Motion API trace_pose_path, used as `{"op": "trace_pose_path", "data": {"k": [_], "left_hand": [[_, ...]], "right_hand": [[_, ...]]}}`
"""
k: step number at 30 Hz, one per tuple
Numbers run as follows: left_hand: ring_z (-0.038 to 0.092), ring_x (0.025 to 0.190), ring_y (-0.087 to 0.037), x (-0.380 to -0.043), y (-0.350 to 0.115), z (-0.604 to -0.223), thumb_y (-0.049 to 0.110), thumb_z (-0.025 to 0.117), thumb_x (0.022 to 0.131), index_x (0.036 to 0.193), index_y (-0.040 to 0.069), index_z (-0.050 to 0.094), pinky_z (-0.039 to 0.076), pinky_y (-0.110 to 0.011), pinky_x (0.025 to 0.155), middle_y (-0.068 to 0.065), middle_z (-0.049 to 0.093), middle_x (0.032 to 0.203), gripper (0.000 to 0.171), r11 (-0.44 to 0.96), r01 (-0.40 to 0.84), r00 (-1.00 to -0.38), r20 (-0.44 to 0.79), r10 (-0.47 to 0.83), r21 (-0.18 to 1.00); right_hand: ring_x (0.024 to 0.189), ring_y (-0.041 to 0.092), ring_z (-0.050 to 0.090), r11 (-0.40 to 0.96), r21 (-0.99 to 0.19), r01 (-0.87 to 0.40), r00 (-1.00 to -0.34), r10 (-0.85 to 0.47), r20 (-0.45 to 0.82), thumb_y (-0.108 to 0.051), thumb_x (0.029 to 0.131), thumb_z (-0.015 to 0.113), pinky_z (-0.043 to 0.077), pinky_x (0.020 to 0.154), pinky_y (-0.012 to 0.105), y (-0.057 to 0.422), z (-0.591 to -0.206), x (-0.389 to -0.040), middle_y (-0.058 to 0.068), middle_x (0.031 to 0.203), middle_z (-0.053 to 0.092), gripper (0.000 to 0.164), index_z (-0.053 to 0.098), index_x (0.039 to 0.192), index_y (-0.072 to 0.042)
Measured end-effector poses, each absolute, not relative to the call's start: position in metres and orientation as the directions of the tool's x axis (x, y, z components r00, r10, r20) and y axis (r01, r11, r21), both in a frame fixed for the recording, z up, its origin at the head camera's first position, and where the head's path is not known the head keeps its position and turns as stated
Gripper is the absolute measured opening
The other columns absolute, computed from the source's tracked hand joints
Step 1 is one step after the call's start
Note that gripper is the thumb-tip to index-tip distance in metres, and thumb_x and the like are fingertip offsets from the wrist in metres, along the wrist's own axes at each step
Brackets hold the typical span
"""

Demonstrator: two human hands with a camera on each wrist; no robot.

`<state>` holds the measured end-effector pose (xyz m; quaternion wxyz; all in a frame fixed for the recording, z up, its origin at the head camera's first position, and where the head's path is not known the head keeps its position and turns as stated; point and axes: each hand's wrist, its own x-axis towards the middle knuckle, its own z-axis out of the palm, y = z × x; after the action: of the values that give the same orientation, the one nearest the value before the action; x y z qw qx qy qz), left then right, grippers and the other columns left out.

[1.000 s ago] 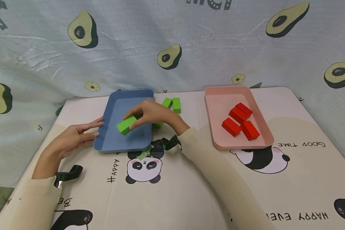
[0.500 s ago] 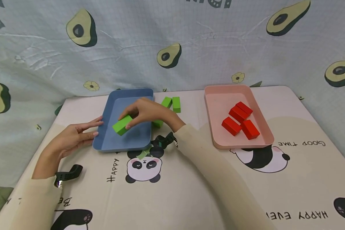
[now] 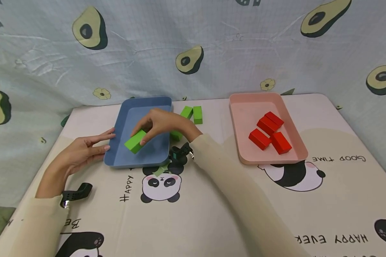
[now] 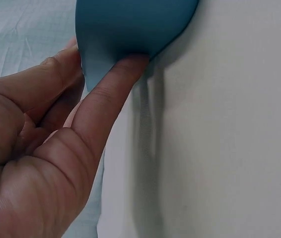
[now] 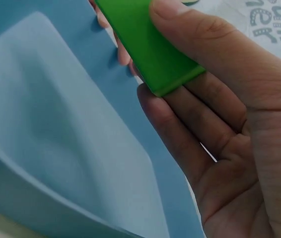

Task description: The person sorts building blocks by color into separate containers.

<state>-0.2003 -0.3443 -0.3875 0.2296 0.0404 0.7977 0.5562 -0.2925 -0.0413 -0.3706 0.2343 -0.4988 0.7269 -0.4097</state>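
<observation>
My right hand [image 3: 162, 123] pinches a green block [image 3: 135, 141] between thumb and fingers, over the blue tray [image 3: 119, 153]. In the right wrist view, the thumb lies on one face of the green block [image 5: 150, 49] and the fingers are behind it; the tray's bare floor shows below. My left hand [image 3: 80, 153] touches the tray's left wall with extended fingers and thumb. Seen from the left wrist, the thumb of my left hand [image 4: 76, 134] presses the blue wall. Several more green blocks [image 3: 197, 115] lie on the table just right of the tray, one partly hidden by my right arm.
A pink tray [image 3: 241, 142] with several red blocks [image 3: 260, 139] stands to the right. The table has a panda-print cloth [image 3: 193, 221]. Behind it hangs an avocado-print curtain [image 3: 141, 71]. Each wrist wears a black strap [image 3: 77, 192].
My right hand has moved slightly left with the green block, mostly in the first half second. The left hand stays at the tray's wall. The head view has tilted a little.
</observation>
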Motion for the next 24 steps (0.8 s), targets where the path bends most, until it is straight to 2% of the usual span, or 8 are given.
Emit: {"op": "trace_pose_path", "data": {"k": [6, 12, 24], "left_hand": [[0.049, 0.115, 0.021, -0.202, -0.344, -0.388, 0.018, 0.065, 0.101, 0.157, 0.003, 0.033, 0.055, -0.019, 0.091, -0.001, 0.008, 0.171, 0.066, 0.382, -0.197, -0.889, -0.329, 0.319, 0.903], [0.049, 0.114, 0.022, -0.202, -0.343, -0.388, 0.018, 0.064, 0.102, 0.158, 0.003, 0.032, 0.054, -0.017, 0.090, 0.002, 0.007, 0.171, 0.066, 0.387, -0.210, -0.886, -0.342, 0.314, 0.898], [0.052, 0.114, 0.018, -0.200, -0.342, -0.388, 0.017, 0.065, 0.101, 0.158, 0.003, 0.033, 0.055, -0.018, 0.090, 0.003, 0.009, 0.171, 0.067, 0.384, -0.213, -0.889, -0.341, 0.306, 0.899]], "right_hand": [[0.102, 0.007, 0.070, 0.161, -0.843, -0.513, -0.377, -0.925, 0.053, -0.015, 0.081, 0.088, 0.055, 0.092, 0.022, -0.047, -0.373, -0.302, 0.001, 0.115, 0.076, 0.041, 0.076, 0.120, -0.008], [0.103, 0.011, 0.071, 0.112, -0.861, -0.497, -0.331, -0.941, 0.069, -0.013, 0.081, 0.088, 0.055, 0.093, 0.025, -0.054, -0.372, -0.309, 0.005, 0.116, 0.076, 0.041, 0.076, 0.119, -0.005], [0.103, 0.010, 0.071, 0.103, -0.860, -0.500, -0.282, -0.958, 0.049, -0.011, 0.081, 0.087, 0.054, 0.094, 0.024, -0.061, -0.369, -0.309, 0.005, 0.115, 0.076, 0.041, 0.075, 0.120, -0.003]]}}
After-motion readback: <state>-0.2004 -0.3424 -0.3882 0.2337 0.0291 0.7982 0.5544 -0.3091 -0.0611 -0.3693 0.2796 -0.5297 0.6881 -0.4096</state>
